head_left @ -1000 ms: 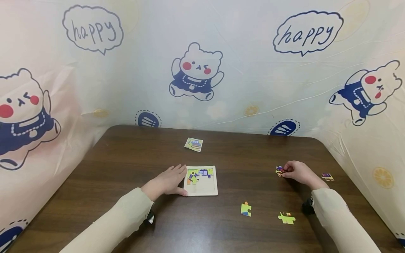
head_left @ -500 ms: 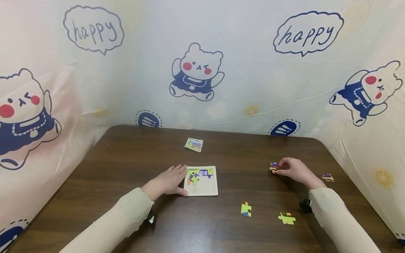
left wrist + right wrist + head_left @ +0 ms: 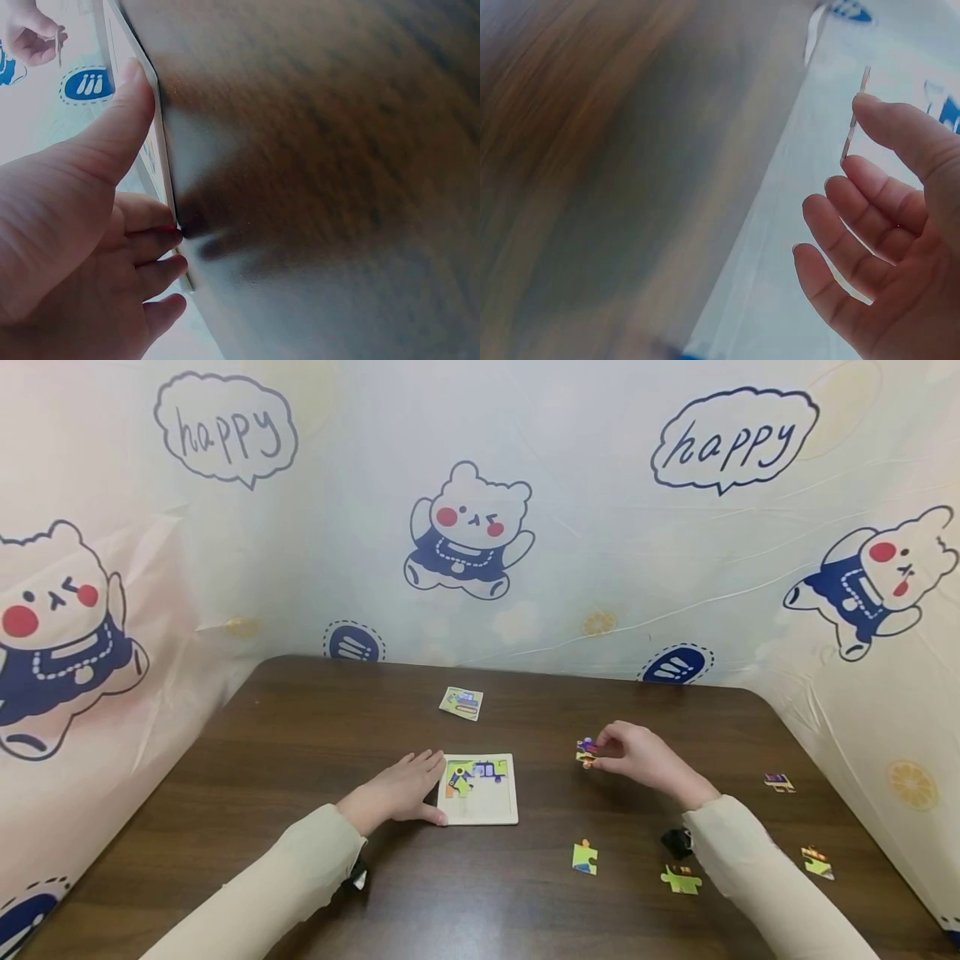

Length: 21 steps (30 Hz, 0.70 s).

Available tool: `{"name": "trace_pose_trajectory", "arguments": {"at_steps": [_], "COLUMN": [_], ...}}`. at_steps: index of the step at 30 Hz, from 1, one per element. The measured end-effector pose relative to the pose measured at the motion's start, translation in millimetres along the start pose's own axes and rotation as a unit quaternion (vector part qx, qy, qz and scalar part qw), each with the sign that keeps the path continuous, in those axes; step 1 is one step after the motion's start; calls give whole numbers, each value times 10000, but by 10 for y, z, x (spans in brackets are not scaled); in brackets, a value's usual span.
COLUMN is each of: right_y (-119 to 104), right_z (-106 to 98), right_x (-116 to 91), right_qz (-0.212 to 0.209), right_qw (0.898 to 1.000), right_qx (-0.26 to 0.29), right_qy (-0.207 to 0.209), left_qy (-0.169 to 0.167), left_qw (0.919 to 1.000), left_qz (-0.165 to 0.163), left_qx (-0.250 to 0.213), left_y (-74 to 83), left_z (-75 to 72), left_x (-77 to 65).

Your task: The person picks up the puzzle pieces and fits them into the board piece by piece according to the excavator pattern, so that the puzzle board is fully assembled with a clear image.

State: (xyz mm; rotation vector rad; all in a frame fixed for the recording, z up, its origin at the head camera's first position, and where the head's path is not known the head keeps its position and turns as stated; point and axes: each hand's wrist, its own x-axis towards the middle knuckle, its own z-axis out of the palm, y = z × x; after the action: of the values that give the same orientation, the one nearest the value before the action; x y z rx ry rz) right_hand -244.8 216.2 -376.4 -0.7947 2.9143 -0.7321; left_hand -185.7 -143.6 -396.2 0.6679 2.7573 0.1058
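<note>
My left hand [image 3: 397,789] rests along the left side of a white puzzle tray [image 3: 487,814], its thumb by the near corner and its fingertips at the far one. In the left wrist view that hand's fingers are loosely extended against the thin tray edge [image 3: 166,165]. Several joined pieces in the tray show part of a blue and green vehicle picture. To the right of the tray, above the table, my right hand [image 3: 648,762] pinches a purple and yellow puzzle piece [image 3: 585,752] between thumb and index finger. Edge-on, the piece [image 3: 850,139] looks thin in the right wrist view.
Loose puzzle pieces lie on the brown table [image 3: 300,877]: a green one [image 3: 585,858], another green one [image 3: 681,880], a purple one [image 3: 779,782] and one at the right [image 3: 817,862]. A small picture card [image 3: 461,703] lies beyond the tray. A printed curtain [image 3: 570,543] surrounds the table.
My right hand has carried the puzzle piece leftward from the table's right side toward the tray. A piece at the far right has come out from behind the right forearm. The left hand stays put.
</note>
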Motion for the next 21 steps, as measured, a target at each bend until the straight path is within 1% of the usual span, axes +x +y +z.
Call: {"name": "trace_pose_trajectory", "arguments": {"at_steps": [5, 12, 17, 21], "right_y": [-286, -632, -814, -913], "right_z": [159, 406, 570, 701], "right_x": [102, 239, 330, 409], "right_qz": [-315, -519, -759, -877], "right_qw": [9992, 9961, 9920, 9889], "right_qx": [-203, -528, -749, -842], "right_qy": [-160, -481, -674, -855], "left_qy": [12, 18, 17, 2], "left_qw": [10000, 10000, 10000, 10000], "left_qz": [23, 27, 40, 64], "left_qx": [-9, 32, 42, 25], "left_y": [-2, -6, -5, -4], "left_z": [6, 12, 12, 19], "left_x": [-3, -3, 1, 6]}}
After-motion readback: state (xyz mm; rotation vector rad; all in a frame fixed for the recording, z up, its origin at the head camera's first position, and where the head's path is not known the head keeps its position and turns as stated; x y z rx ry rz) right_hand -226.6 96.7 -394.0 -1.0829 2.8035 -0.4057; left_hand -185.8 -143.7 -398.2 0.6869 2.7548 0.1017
